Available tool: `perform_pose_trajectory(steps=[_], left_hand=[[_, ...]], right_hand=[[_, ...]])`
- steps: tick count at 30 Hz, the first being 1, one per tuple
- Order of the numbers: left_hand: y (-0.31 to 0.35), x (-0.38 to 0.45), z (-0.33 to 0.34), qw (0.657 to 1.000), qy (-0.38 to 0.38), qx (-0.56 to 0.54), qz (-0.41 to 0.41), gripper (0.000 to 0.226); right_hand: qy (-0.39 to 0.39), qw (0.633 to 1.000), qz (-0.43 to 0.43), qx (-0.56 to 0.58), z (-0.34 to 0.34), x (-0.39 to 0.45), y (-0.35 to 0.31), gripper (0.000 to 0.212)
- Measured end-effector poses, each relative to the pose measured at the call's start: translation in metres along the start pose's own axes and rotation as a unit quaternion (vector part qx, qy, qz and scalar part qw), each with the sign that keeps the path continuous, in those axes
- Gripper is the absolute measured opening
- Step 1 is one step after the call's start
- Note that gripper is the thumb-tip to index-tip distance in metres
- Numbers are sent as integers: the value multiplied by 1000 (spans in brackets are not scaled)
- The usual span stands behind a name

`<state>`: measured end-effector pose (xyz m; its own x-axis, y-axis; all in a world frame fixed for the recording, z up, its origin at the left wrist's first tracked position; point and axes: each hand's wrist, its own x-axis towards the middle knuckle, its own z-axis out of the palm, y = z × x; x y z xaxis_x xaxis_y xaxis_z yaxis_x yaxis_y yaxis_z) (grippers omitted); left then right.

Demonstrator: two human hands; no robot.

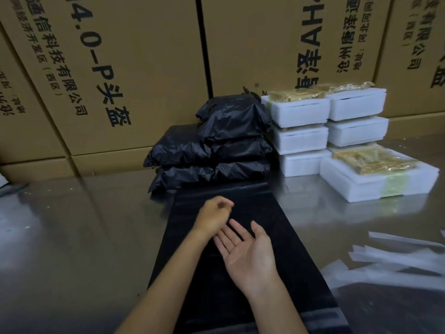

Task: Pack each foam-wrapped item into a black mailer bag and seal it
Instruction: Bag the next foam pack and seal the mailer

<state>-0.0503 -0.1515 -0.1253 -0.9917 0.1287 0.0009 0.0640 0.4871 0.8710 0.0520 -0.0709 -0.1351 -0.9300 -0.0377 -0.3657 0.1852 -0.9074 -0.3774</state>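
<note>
- Black flat mailer bag (243, 273) lies lengthwise on the steel worktop (79, 237), its near end cut off by the frame.
- Left hand (214, 213) above it: grip curled; whether it pinches anything is hard to tell.
- Right hand (248, 251): grip spread, palm up.
- Packed black bags (212, 150) stacked behind, foam-wrapped items (337, 131) just beside.

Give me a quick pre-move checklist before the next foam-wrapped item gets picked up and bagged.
1. Right hand free: ok, palm up, fingers straight, holding nothing.
2. Left hand free: cannot tell, fingers curled, something small may be pinched.
3. Empty mailer bag laid out: ok, flat on the steel table under both hands.
4. Bag mouth open: cannot tell.
5. Next foam-wrapped item accessible: ok, alone at right, nothing on top.
6. Packed bags out of the way: ok, stacked behind the flat bag.
</note>
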Motion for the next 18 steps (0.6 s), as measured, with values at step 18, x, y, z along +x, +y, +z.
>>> perform_pose_trajectory(steps=[18], left_hand=[[67,-71,114,989,-83,118,35,28]], right_hand=[[-28,997,-16,-64,-57,-57,-81,44]])
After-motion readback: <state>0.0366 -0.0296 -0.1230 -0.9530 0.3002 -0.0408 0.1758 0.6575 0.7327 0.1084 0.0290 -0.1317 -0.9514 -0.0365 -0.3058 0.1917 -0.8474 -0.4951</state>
